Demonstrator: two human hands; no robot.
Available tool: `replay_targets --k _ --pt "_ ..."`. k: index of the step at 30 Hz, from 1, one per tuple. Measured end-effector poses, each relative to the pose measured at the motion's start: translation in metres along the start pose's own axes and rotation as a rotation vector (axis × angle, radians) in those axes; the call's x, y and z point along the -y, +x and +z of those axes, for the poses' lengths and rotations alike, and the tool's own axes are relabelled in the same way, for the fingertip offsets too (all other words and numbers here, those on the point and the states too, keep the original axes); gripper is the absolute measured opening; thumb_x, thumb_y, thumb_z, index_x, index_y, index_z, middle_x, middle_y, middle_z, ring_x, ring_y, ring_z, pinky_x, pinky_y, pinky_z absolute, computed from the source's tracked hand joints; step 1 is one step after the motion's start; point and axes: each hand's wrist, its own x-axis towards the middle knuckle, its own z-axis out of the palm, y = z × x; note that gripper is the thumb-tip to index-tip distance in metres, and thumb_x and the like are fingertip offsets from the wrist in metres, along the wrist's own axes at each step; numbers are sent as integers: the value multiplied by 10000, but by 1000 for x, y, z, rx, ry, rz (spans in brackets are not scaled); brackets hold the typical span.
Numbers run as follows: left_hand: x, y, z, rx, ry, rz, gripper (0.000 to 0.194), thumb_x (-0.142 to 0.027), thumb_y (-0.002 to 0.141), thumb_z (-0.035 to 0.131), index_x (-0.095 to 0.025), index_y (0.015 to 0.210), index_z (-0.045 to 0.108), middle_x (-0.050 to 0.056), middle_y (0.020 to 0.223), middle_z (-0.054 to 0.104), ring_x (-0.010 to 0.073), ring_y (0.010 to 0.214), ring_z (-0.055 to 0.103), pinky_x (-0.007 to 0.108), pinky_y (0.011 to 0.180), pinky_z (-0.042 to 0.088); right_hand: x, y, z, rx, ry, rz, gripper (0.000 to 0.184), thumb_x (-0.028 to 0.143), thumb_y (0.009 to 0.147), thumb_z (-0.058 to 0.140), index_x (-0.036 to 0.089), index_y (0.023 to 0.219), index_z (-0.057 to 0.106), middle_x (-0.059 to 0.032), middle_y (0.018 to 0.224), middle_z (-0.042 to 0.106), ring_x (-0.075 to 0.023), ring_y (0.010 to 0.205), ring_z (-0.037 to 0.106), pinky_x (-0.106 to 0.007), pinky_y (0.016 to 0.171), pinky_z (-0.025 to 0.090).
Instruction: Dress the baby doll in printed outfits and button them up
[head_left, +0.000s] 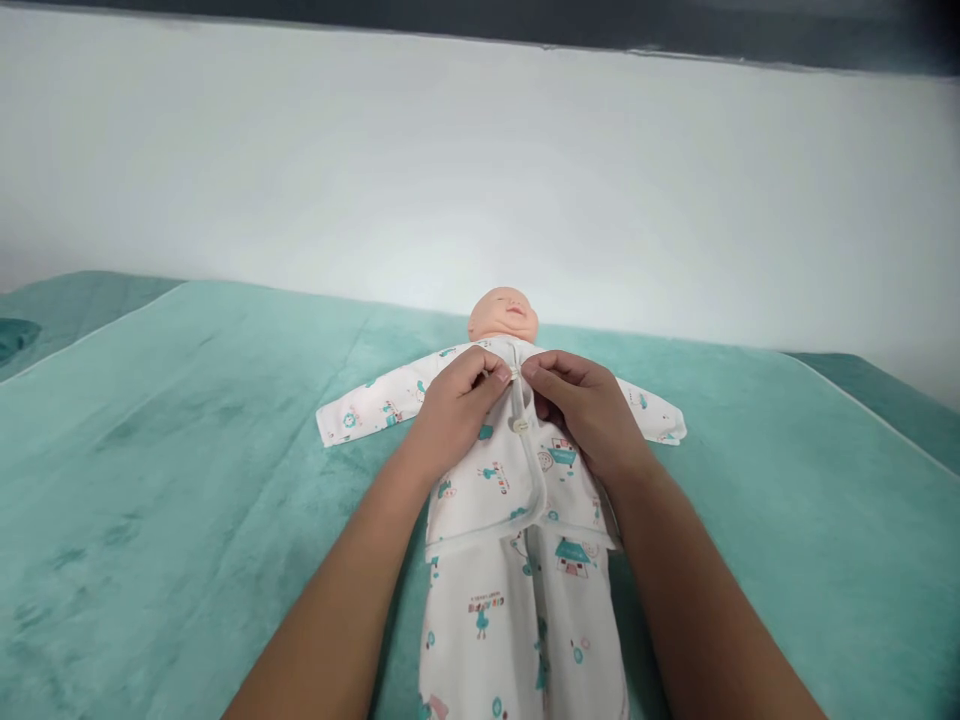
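A baby doll (504, 314) lies on its back, dressed in a white printed jacket (487, 480) and matching trousers (487, 630). At the upper chest, my left hand (465, 400) pinches the jacket's front edge beside a small pale button (514, 374). Just across the opening, my right hand (581, 400) pinches the other front edge close to that same button. Below both hands, a second pale button (520, 427) shows on the front. My fingers partly hide the upper button and its fastening. Both jacket sleeves stretch outward, flat on the bedding.
Green plush bedding (187, 500) spreads under the doll and to both sides. A white wall (480, 170) rises behind the doll's head, with a dark band (480, 25) along its top. A darker green fold (16, 338) lies at the far left.
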Motion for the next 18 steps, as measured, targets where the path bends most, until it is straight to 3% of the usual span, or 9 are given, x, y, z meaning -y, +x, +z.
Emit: replay_targets --k 7,12,18 --pt "-5 -2 2 12 104 8 254 -309 926 493 -204 698 459 -31 719 492 144 723 467 291 698 367 -7 5 -2 51 130 -6 262 410 810 731 178 723 645 29 562 519 -78 517 427 -225 490 306" --pt "-4 0 3 -9 116 -1 241 -320 927 506 -205 715 494 -29 728 505 145 730 479 292 703 373 -3 4 -1 40 174 4 135 305 783 736 186 791 674 37 562 528 -75 521 456 -208 501 334" --pt "-1 1 4 -65 132 6 208 -358 898 559 -204 759 562 -9 783 572 154 750 517 288 699 397 2 2 1 44 169 34 156 301 755 746 190 852 696 46 559 509 -75 518 440 -202 476 315"
